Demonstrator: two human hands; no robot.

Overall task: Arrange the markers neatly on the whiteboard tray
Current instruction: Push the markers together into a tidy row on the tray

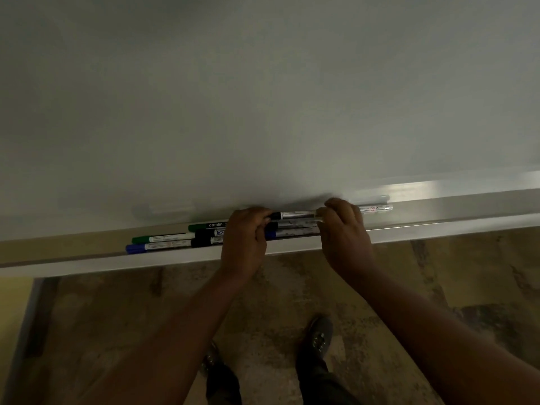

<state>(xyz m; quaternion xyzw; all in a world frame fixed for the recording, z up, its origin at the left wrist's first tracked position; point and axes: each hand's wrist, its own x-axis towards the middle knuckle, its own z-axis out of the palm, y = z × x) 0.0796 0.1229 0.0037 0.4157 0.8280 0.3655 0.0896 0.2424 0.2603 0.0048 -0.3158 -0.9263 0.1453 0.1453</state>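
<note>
The person stands at a large matte white whiteboard (263,97) and is midway through lining up markers on its long, narrow, pale grey metal tray (438,229), which runs across the view from about 9 o'clock up toward 3 o'clock. The left hand (244,244) and the right hand (344,229) pinch the two ends of one slim silver-barrelled marker with a black cap (296,214), the left fingers curled round the cap end and the right fingers round the tail, holding it level along the back of the tray, close against the board.

Just in front of it, between the hands, lie two more grey-barrelled markers, the nearer one a blue-capped marker (289,233). At about 9 o'clock from the left hand sits a loose bundle: a green marker printed "camlin" (209,225), a green-capped white marker (162,238), a blue-capped white marker (157,246) and two black barrels whose ends are hidden behind the hand. At 3 o'clock from the right hand a clear-ended silver marker (375,208) lies alone.

The step in hand looks like seating the held marker parallel with its neighbours. The next move probably calls for a gentle, level release, since the smooth round plastic barrels would roll readily on the slick tray, and then squaring the staggered left-hand bundle. Below, mottled brown stone-like floor (394,287) and dark shoes (318,334) show.
</note>
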